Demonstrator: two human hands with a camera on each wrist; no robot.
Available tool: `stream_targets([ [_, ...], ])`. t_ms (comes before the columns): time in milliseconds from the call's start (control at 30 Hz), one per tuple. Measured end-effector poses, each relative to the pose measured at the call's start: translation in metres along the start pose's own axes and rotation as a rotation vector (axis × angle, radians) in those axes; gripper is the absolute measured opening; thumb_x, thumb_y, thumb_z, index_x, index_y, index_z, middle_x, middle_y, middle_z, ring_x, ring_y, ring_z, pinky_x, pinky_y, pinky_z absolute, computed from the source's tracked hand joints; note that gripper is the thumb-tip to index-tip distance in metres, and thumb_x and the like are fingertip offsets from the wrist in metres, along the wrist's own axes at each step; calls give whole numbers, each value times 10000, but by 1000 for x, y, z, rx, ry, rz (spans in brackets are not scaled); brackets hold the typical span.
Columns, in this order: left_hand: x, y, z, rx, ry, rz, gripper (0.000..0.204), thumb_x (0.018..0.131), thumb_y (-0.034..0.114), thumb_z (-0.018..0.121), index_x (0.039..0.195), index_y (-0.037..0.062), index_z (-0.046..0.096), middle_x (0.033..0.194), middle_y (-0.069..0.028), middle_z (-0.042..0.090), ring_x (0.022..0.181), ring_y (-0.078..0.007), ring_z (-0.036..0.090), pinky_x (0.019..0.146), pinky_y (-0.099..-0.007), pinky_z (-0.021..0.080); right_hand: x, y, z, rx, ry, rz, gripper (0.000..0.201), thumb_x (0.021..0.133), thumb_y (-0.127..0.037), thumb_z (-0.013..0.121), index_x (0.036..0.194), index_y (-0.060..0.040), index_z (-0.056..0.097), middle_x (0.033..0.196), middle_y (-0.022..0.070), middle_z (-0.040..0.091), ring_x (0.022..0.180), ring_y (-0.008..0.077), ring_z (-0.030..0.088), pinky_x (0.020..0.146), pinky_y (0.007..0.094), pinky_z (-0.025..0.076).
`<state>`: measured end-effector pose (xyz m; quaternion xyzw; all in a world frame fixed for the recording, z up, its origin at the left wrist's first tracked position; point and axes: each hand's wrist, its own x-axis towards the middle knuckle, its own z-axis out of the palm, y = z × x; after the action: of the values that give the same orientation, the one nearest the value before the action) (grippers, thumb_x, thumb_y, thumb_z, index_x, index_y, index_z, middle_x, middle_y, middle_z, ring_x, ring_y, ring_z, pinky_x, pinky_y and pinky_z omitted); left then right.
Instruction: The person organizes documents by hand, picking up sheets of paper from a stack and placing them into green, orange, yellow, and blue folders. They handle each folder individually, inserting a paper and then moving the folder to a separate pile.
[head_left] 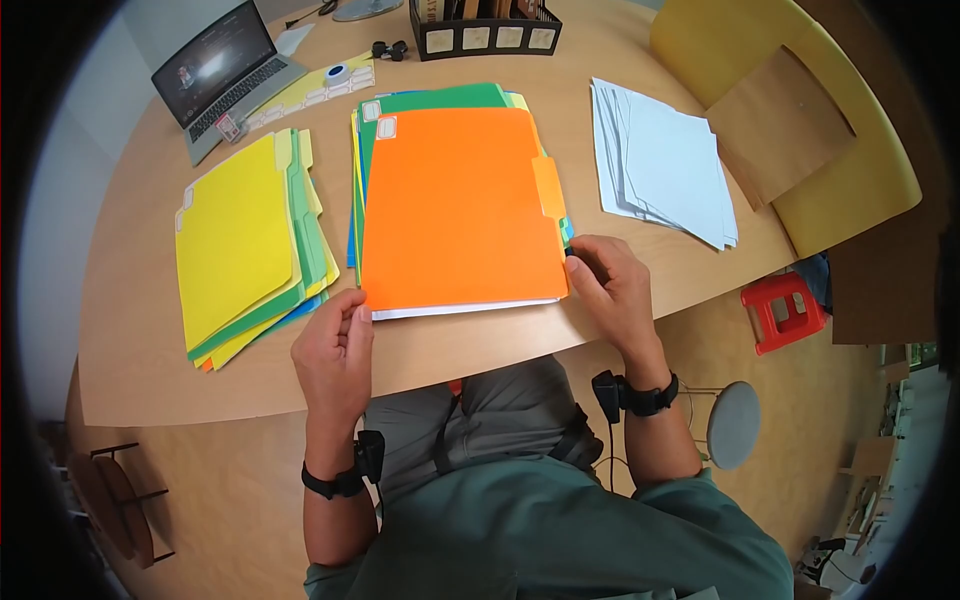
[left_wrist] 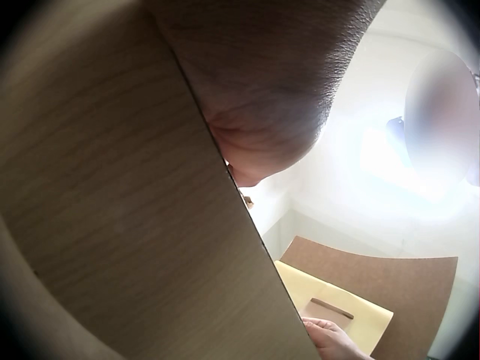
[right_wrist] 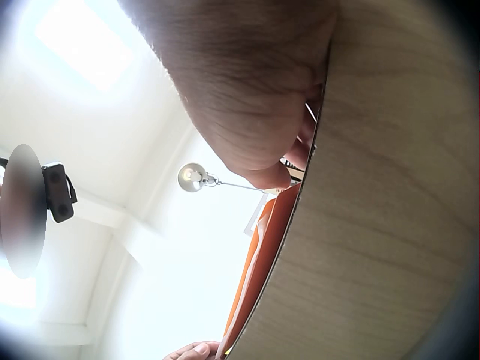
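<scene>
Squaring the orange folder (head_left: 465,205) seems in hand, left hand (head_left: 333,350) pinching its near-left corner, right hand (head_left: 617,290) at its right edge, grip unclear; next calls for even side pressure.

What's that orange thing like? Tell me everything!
The orange folder looks like smooth card. It lies flat and closed on other folders, green showing behind. A tab sticks out on its right; a white label sits near its far left corner. White sheets peek out nearest the person. The left hand holds one corner; the right hand is beside the right edge.
</scene>
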<state>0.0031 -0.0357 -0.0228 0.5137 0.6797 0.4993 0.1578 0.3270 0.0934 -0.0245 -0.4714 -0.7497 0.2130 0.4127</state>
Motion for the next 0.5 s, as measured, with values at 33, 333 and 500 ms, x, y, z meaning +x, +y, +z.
stream_targets([
  [33, 0, 0, 0, 3, 2, 1, 200, 1089, 97, 682, 1207, -56, 736, 871, -33, 696, 784, -84, 631, 732, -259, 518, 0, 0, 0, 1, 0, 0, 255, 994, -179, 773, 1182, -8, 771, 1096, 145, 779, 977, 291, 731, 830, 378, 592],
  [333, 0, -2, 1, -6, 2, 6, 196, 1089, 97, 681, 1204, -52, 734, 864, -26, 683, 777, -81, 615, 724, -256, 505, 0, -2, -2, -12, -7, 3, 251, 985, -177, 773, 1180, -18, 777, 1107, 149, 780, 1002, 309, 729, 850, 394, 591],
  [500, -1, -2, 0, -2, -1, 12, 196, 1088, 95, 678, 1205, -53, 733, 863, -26, 681, 778, -81, 612, 724, -256, 504, 0, 0, -1, -15, -5, -6, 238, 982, -167, 766, 1167, -18, 779, 1109, 150, 782, 1011, 313, 728, 850, 395, 591],
])
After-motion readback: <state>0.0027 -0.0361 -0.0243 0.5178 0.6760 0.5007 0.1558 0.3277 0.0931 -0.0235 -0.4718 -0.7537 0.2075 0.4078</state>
